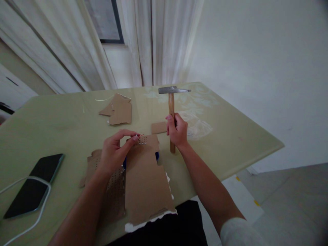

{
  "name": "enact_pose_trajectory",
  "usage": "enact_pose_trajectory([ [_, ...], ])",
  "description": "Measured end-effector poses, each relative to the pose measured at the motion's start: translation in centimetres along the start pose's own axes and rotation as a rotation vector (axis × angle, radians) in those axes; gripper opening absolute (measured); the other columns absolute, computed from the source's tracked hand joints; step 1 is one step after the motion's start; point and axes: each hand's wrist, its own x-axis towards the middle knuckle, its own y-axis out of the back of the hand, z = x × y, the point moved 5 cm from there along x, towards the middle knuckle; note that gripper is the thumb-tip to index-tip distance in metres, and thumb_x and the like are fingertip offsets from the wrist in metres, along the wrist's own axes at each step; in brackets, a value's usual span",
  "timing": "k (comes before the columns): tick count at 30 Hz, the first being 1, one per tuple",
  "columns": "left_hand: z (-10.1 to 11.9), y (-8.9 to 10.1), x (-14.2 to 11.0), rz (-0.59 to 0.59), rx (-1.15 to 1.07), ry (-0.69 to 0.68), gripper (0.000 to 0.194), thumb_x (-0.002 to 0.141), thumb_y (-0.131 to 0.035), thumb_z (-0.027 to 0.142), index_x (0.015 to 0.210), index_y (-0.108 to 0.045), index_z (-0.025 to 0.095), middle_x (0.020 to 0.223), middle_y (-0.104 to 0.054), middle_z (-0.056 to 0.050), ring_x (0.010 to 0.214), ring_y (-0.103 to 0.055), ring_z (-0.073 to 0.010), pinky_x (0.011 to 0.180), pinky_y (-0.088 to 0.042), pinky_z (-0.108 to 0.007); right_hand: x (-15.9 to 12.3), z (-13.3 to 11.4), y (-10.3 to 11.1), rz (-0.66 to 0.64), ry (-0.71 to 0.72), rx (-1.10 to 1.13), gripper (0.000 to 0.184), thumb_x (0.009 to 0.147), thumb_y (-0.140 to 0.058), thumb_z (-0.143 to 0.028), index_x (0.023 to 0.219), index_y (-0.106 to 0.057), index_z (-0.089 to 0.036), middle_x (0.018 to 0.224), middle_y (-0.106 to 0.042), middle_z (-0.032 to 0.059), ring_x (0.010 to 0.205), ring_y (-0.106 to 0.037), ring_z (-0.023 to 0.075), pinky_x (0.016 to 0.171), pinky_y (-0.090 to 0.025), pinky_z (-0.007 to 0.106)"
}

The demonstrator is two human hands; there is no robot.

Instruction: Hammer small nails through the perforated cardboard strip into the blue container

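At the near edge of the table [217,150], by dark clothing [181,222], lies the ragged end of the main cardbd pc [148,181], its torn rim showing white. From there up through the middle its face is plain, no holes that I can see. Off to the left are a phone [33,188] w/ a white cable [48,187] looped over it, and just beside the main pc a second, holed cardbd pc [116,191], partly hidden by the L arm. Smth blue [157,156] pokes out at the main pc's side.

Work so far, judging by the face: a few short rows of holes or dots [144,140] at the far end only — most of the pc is left unmarked. The L hand [114,152] is right at that patch, thumb and index pinched nearly together on a small thin item [141,135], prob. a nail, too tiny to be sure; other fingers mostly hidden.

To the right, apart from the cardbd, the R hand [177,130] has its fingers wrapped round the handle of a hammer [171,102], held upright, head on top. Beyond: a small cardbd offcut [159,127], clear plastic [197,126], more scraps [121,112] — then curtains [166,44].
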Motion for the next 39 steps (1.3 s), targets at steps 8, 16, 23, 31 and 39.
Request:
enact_pose_trajectory([
  [8, 0.2, -1.1, -0.1, -0.037, 0.027, 0.067, 0.022, 0.092, -0.079, 0.043, 0.098, -0.085, 0.022, 0.091, -0.084, -0.005, 0.075, -0.071, -0.0174, 0.068, -0.054, -0.028, -0.2, -0.5, -0.3, -0.047, 0.000, -0.023, 0.051, 0.108, -0.048, -0.067, 0.096, -0.065, -0.020, 0.061, -0.060, -0.0010, 0.054, -0.057, 0.0109, 0.051, -0.041, 0.022],
  [16, 0.6, -1.2, -0.2, -0.057, 0.043, 0.054, 0.019, 0.092, -0.078, 0.040, 0.097, -0.084, 0.022, 0.095, -0.085, -0.005, 0.086, -0.076, -0.0196, 0.079, -0.060, -0.030, -0.1, -0.4, -0.2, -0.037, -0.011, -0.023, 0.051, 0.108, -0.048, -0.067, 0.096, -0.065, -0.020, 0.061, -0.060, -0.0012, 0.053, -0.058, 0.0109, 0.051, -0.041, 0.022],
  [23, 1.0, -1.3, -0.4, -0.053, 0.026, 0.037, 0.017, 0.094, -0.077, 0.037, 0.098, -0.083, 0.022, 0.095, -0.084, -0.004, 0.084, -0.077, -0.0183, 0.077, -0.061, -0.029, 0.0, -0.4, -0.2, -0.042, -0.015, -0.029, 0.050, 0.108, -0.050, -0.066, 0.096, -0.066, -0.020, 0.060, -0.060, -0.0016, 0.052, -0.059, 0.0110, 0.051, -0.042, 0.022],
  [31, 1.8, -1.2, -0.7, -0.043, 0.132, -0.071, 0.015, 0.095, -0.076, 0.035, 0.099, -0.084, 0.023, 0.094, -0.083, -0.004, 0.085, -0.074, -0.0192, 0.080, -0.057, -0.032, -0.1, -0.3, -0.2, -0.044, -0.017, -0.039, 0.051, 0.108, -0.050, -0.066, 0.096, -0.067, -0.020, 0.061, -0.060, -0.0012, 0.053, -0.058, 0.0110, 0.052, -0.042, 0.022],
  [39, 1.7, -1.3, -0.6, -0.048, 0.131, -0.035, 0.017, 0.095, -0.075, 0.038, 0.098, -0.084, 0.024, 0.096, -0.084, -0.005, 0.088, -0.075, -0.0212, 0.082, -0.057, -0.034, -0.1, -0.3, -0.3, -0.046, -0.026, -0.025, 0.052, 0.107, -0.050, -0.068, 0.095, -0.066, -0.020, 0.062, -0.059, -0.0010, 0.054, -0.057, 0.0110, 0.051, -0.042, 0.022],
])
